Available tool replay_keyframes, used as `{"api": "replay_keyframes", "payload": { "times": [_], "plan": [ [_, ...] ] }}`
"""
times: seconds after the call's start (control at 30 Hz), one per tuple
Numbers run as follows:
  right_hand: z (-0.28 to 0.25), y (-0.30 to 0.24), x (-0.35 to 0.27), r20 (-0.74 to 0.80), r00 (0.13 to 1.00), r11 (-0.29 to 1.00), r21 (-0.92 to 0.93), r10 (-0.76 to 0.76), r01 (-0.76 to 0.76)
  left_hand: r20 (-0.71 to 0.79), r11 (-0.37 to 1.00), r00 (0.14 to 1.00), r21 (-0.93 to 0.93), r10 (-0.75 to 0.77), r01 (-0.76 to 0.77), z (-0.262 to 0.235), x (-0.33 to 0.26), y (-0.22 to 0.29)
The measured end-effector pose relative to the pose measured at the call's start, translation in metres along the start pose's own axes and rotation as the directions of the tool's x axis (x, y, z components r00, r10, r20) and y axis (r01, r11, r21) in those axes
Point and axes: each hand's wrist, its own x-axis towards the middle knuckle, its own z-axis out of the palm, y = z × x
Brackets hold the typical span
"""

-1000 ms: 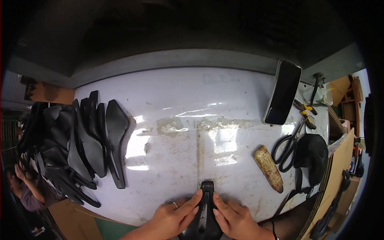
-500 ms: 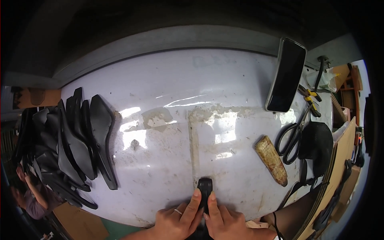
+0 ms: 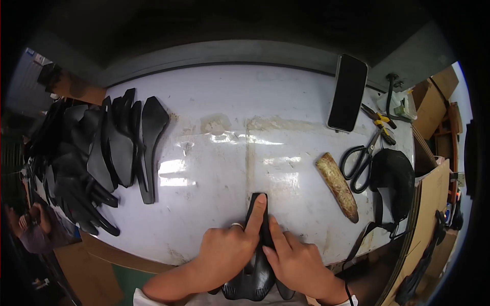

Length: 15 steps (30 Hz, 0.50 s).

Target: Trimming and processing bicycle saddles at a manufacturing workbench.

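Note:
A black bicycle saddle (image 3: 248, 278), long nose pointing away and wide part toward me, lies between my hands at the table's near edge. My left hand (image 3: 224, 255), with a ring on one finger, grips its nose from the left, the index finger laid along the top near the tip. My right hand (image 3: 298, 262) holds its right side, thumb and fingers closed against the edge. Part of the saddle is hidden beneath both hands. At the left a pile of similar black saddle-shaped pieces (image 3: 120, 153) overlaps on the table.
Right of my hands lie a worn brown tapered block (image 3: 338, 187), black-handled scissors (image 3: 357, 166), yellow-black pliers (image 3: 382, 122) and a black strapped pouch-like item (image 3: 393, 176). A phone (image 3: 348, 94) leans upright behind. Cardboard (image 3: 423, 245) edges the right; another person (image 3: 38, 224) is far left.
The saddle has come further into view, its nose further onto the table. My left index finger has moved forward onto the nose tip. My right hand sits farther back along its side.

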Motion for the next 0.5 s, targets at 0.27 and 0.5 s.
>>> {"api": "replay_keyframes", "payload": {
  "times": [0.27, 0.5],
  "plan": [
    [-0.005, 0.026, -0.042, -0.360, 0.873, 0.931, 0.032, -0.328, 0.363, -0.129, 0.993, 0.985, -0.015, -0.117, 0.116, 0.013, 0.012, 0.022],
    [-0.005, 0.043, -0.025, -0.181, 0.791, 0.707, 0.366, -0.584, 0.605, -0.173, 0.990, 0.975, -0.041, -0.143, 0.137, 0.018, 0.016, 0.013]
  ]
}}
